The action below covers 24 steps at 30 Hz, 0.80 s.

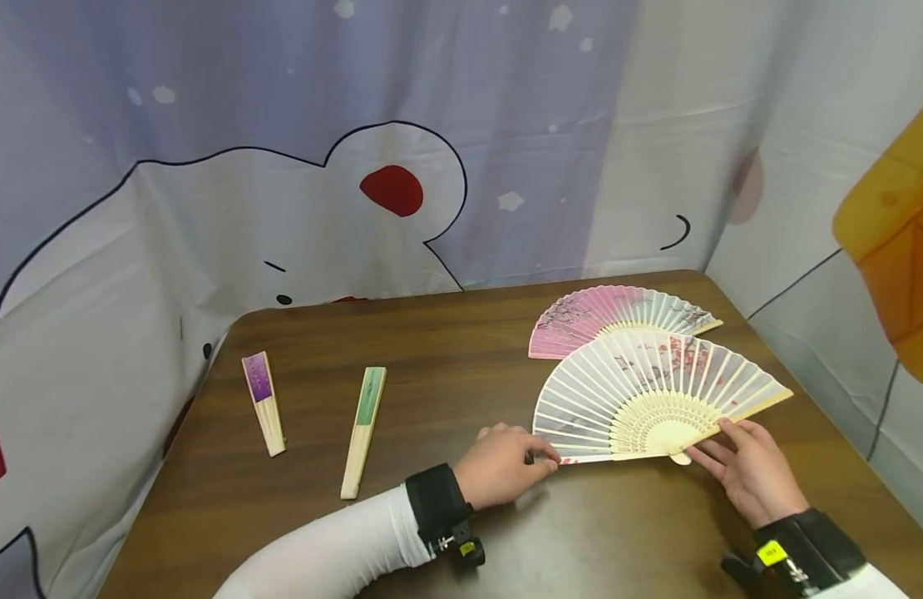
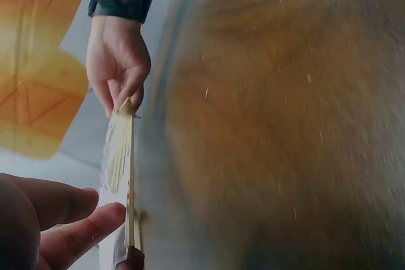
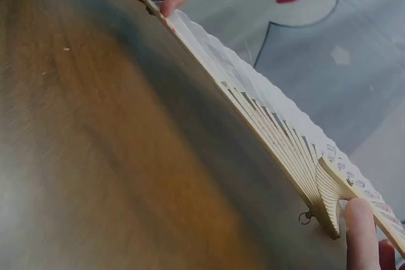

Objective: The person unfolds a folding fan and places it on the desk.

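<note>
Cartoon curtain [image 1: 506,100] behind brown table [image 1: 446,358]: white fan [image 1: 656,391] held spread over R side

White fan partly hides pink fan [image 1: 581,320]. L hand [image 1: 500,467] pinches outer tip of L guard stick [image 1: 619,457]; R hand [image 1: 757,478] grips R guard stick [image 1: 761,408] by the pivot [image 1: 678,457]. L stick runs roughly L–R btwn them, R hand much nearer pivot. Head view gives folded purple fan [image 1: 264,403] + folded green fan [image 1: 363,433] off to L; L wrist view has neither. R wrist view: white fan approx edge-on, w/ small ring [image 3: 310,214] at pivot that head view doesn't show.
</note>
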Tool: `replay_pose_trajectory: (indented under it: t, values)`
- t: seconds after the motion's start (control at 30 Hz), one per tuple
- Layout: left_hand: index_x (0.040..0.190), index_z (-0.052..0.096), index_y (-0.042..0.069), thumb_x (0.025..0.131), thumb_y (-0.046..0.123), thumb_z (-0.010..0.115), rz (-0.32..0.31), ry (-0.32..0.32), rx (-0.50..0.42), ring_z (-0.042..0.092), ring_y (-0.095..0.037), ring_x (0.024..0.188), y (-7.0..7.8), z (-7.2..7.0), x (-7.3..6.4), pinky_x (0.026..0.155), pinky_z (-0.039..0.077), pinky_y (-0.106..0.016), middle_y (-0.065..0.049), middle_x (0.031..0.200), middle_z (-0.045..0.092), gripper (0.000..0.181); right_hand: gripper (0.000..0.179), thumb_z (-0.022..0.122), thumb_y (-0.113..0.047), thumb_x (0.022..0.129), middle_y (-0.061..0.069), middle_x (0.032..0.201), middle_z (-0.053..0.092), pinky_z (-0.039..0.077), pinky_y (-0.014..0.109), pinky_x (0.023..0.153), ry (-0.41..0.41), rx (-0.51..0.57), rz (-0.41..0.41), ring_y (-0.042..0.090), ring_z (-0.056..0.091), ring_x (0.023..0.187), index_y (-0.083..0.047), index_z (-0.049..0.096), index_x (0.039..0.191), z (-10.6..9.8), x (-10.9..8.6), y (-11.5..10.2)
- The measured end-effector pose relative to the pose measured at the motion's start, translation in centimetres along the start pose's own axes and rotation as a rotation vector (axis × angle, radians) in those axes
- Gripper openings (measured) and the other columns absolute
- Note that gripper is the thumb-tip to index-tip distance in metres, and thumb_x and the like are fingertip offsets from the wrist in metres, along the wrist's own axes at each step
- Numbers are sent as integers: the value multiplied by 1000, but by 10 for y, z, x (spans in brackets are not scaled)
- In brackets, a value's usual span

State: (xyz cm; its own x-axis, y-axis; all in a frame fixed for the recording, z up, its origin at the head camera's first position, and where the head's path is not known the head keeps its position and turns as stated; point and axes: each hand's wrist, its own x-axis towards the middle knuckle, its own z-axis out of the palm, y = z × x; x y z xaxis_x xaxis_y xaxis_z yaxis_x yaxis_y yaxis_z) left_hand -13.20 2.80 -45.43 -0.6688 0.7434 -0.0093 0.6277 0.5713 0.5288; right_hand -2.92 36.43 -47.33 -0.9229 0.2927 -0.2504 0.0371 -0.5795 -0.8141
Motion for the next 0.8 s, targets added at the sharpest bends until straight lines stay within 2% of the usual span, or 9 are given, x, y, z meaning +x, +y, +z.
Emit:
replay_pose_trajectory:
  t: [0.13, 0.33, 0.6, 0.8]
  values:
    - [108, 74, 37, 96, 40, 62, 28, -36, 32, 53, -9, 94, 10, 7, 2, 86, 36, -34, 15, 99, 66, 17, 12, 46, -12, 105, 2, 97, 63, 59, 38, 79, 3, 15, 1, 20, 69, 88, -8, 47, 93, -15, -7, -1]
    - [111, 73, 39, 94, 43, 63, 64, -79, 89, 51, -10, 94, 20, 20, 4, 85, 36, -32, 14, 97, 64, 19, 12, 46, -14, 105, 5, 85, 57, 59, 37, 78, 47, -17, 26, 21, 69, 85, -10, 47, 93, -32, -17, -4]
    - [108, 72, 43, 92, 45, 66, 66, -141, 128, 45, -7, 84, 29, 28, 3, 80, 33, -29, 15, 91, 61, 17, 13, 46, -17, 105, 3, 86, 53, 58, 36, 79, 122, -149, 89, 18, 66, 83, -9, 45, 94, -42, -26, -4]
    - [107, 72, 44, 91, 47, 66, 90, -146, 201, 44, -8, 82, 33, 31, 6, 76, 32, -27, 14, 86, 58, 17, 25, 39, -15, 107, 4, 88, 53, 58, 34, 81, 137, -264, 150, 15, 65, 82, -4, 49, 86, -45, -26, -12]
